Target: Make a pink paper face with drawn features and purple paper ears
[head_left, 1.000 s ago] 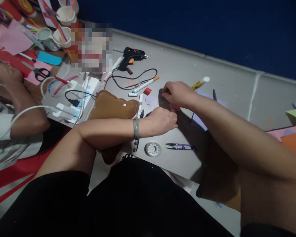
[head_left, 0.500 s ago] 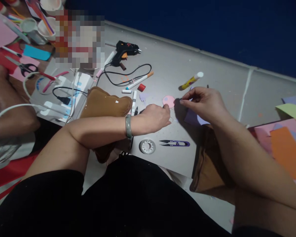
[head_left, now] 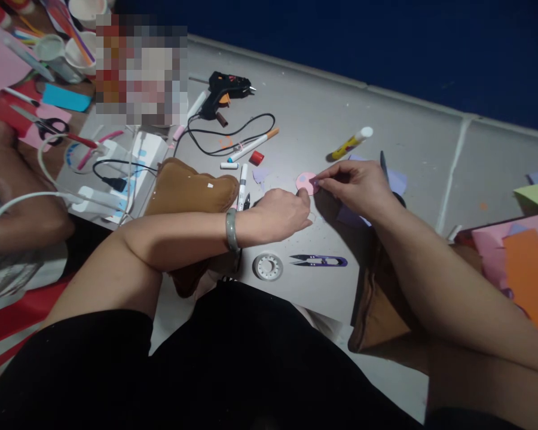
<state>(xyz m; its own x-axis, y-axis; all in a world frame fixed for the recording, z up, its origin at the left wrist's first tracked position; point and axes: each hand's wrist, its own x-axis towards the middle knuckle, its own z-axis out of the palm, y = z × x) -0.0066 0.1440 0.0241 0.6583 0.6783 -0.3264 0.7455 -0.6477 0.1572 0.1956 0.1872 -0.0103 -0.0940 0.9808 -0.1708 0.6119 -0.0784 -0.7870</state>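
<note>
Two hands now meet at the pink disc (head_left: 307, 183), mid-frame on the surface (head_left: 300, 119): the right hand (head_left: 365, 186) has closed the gap, fingertips pinched, on what I can't tell. The left hand (head_left: 281, 216), curled, grip unclear, touches its edge, probably steadying it for fine placement.

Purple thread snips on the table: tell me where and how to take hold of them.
Probably best by the purple handle, from above and the right: the snips lie flat on the table, dark blades pointing left towards the white ring, so this side avoids their tips.
</note>
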